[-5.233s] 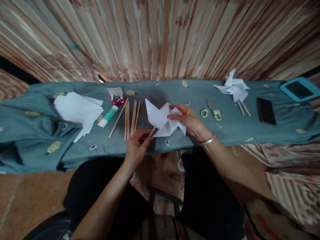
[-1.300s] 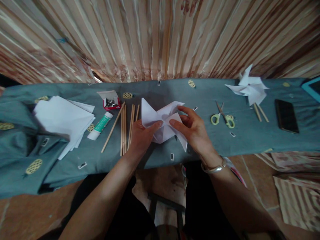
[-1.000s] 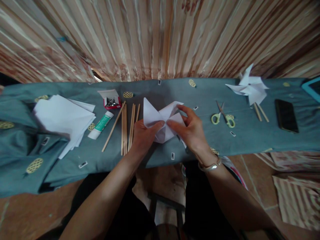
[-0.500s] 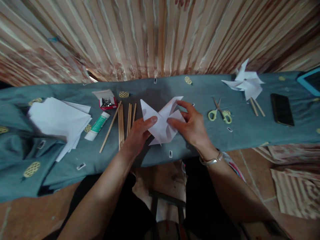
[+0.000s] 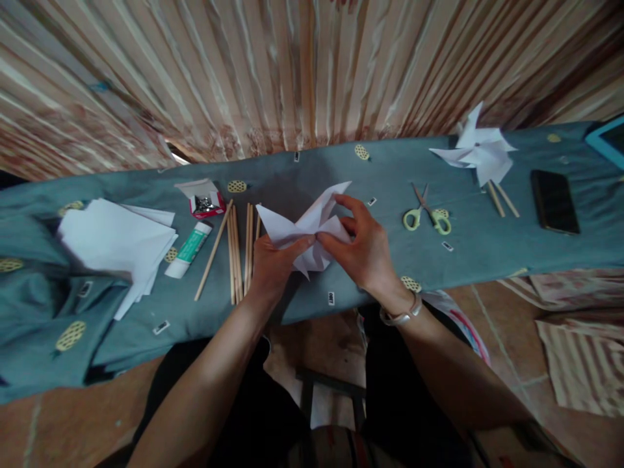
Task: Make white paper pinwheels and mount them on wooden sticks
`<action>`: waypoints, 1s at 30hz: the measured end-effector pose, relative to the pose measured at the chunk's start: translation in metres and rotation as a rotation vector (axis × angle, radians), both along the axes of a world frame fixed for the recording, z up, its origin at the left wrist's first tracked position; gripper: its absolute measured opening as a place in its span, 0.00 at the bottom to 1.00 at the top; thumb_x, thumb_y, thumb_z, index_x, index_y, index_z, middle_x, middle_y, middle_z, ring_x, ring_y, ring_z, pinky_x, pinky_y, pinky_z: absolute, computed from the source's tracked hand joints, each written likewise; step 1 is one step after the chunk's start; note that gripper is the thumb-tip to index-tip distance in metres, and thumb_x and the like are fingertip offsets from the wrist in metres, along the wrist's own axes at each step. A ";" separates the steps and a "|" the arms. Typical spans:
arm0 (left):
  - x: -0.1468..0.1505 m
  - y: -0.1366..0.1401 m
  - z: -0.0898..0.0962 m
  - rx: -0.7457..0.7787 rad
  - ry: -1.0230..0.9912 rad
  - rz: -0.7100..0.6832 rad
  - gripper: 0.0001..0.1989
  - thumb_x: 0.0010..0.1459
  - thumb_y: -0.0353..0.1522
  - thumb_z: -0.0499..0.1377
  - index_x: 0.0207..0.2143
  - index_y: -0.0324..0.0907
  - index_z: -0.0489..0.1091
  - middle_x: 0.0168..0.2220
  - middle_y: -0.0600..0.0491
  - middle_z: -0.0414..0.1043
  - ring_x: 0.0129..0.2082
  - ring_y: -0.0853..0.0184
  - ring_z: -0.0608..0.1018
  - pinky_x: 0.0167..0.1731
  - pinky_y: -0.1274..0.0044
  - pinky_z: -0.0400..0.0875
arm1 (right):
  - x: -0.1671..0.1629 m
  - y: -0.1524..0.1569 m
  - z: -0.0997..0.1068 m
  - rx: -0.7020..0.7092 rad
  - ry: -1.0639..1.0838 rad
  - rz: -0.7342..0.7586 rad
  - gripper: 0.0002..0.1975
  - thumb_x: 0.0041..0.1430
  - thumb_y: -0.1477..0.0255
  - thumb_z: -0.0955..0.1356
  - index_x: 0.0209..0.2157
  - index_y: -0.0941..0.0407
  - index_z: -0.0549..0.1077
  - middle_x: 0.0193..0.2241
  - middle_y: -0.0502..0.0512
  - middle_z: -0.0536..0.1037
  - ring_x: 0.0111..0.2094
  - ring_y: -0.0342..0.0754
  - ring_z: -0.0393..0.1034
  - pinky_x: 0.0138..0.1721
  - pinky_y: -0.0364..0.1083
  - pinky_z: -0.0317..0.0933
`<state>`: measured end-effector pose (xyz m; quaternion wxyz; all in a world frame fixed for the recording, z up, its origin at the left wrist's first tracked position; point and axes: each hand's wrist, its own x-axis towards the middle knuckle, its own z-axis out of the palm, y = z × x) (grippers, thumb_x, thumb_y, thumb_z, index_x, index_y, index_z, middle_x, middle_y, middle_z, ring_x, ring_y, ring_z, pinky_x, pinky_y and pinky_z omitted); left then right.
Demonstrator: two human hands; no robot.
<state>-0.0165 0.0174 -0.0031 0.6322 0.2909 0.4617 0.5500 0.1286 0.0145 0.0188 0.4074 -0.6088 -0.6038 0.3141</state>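
A white paper pinwheel [image 5: 312,224] with folded blades is held between both hands above the cloth. My left hand [image 5: 275,263] grips it from the left, its thumb pressed at the centre. From the right, my right hand [image 5: 363,244] pinches it, the thumb meeting the other near the middle and the index finger at the upper blade. Fingers under the paper are hidden. Just left of my left hand lie several wooden sticks [image 5: 235,253]. To the right of my right hand rest open scissors [image 5: 428,211] with pale green handles.
On the cloth-covered table [image 5: 390,188] lie a stack of white paper [image 5: 117,237], a glue stick [image 5: 188,250] and a red box [image 5: 207,205] of small metal pieces. Farther right are another paper pinwheel [image 5: 480,149] with two sticks, a phone [image 5: 554,201] and a blue-edged device [image 5: 604,144].
My left thumb has slid right to the pinwheel's centre, and my right thumb has moved in beside it. The pinwheel has tilted, its left blade lower and farther left. The view shifted slightly.
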 end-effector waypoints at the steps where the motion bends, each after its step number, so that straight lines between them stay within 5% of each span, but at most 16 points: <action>1: 0.001 0.000 -0.001 0.003 0.006 0.018 0.11 0.36 0.28 0.73 0.27 0.39 0.80 0.26 0.54 0.81 0.25 0.68 0.80 0.31 0.76 0.74 | -0.001 0.000 0.000 0.005 0.001 -0.001 0.30 0.52 0.71 0.71 0.58 0.53 0.66 0.32 0.51 0.81 0.34 0.55 0.78 0.40 0.54 0.71; 11: 0.001 0.003 0.000 -0.016 0.020 0.071 0.12 0.36 0.30 0.72 0.27 0.41 0.79 0.27 0.55 0.81 0.27 0.67 0.80 0.33 0.75 0.75 | -0.006 -0.007 0.007 0.037 -0.091 0.006 0.31 0.56 0.64 0.72 0.60 0.51 0.63 0.40 0.55 0.81 0.40 0.57 0.77 0.43 0.55 0.72; 15: -0.003 0.005 0.003 -0.049 -0.035 0.089 0.13 0.35 0.30 0.73 0.27 0.41 0.78 0.27 0.55 0.80 0.25 0.68 0.80 0.30 0.76 0.75 | -0.002 -0.022 0.018 0.311 -0.219 0.060 0.30 0.59 0.62 0.70 0.62 0.46 0.61 0.62 0.58 0.66 0.65 0.63 0.59 0.63 0.62 0.57; 19: -0.007 0.006 0.005 -0.045 -0.083 0.049 0.12 0.38 0.31 0.73 0.28 0.40 0.78 0.28 0.53 0.81 0.26 0.67 0.80 0.29 0.77 0.74 | -0.003 -0.040 0.017 0.539 -0.467 0.267 0.33 0.55 0.63 0.73 0.60 0.42 0.61 0.71 0.51 0.50 0.70 0.63 0.46 0.68 0.64 0.48; 25: -0.008 0.006 0.004 -0.024 -0.081 0.072 0.11 0.38 0.30 0.72 0.28 0.41 0.78 0.28 0.53 0.81 0.26 0.68 0.79 0.28 0.77 0.73 | -0.018 -0.047 -0.003 0.439 -0.619 0.251 0.06 0.61 0.69 0.68 0.42 0.48 0.74 0.65 0.50 0.65 0.72 0.59 0.43 0.68 0.65 0.41; 30: -0.008 0.006 0.005 0.019 -0.158 0.061 0.08 0.40 0.28 0.71 0.27 0.41 0.78 0.28 0.55 0.81 0.25 0.69 0.79 0.30 0.77 0.74 | -0.023 -0.045 -0.004 0.451 -0.609 0.209 0.09 0.63 0.72 0.66 0.41 0.45 0.76 0.61 0.46 0.71 0.71 0.56 0.45 0.69 0.65 0.38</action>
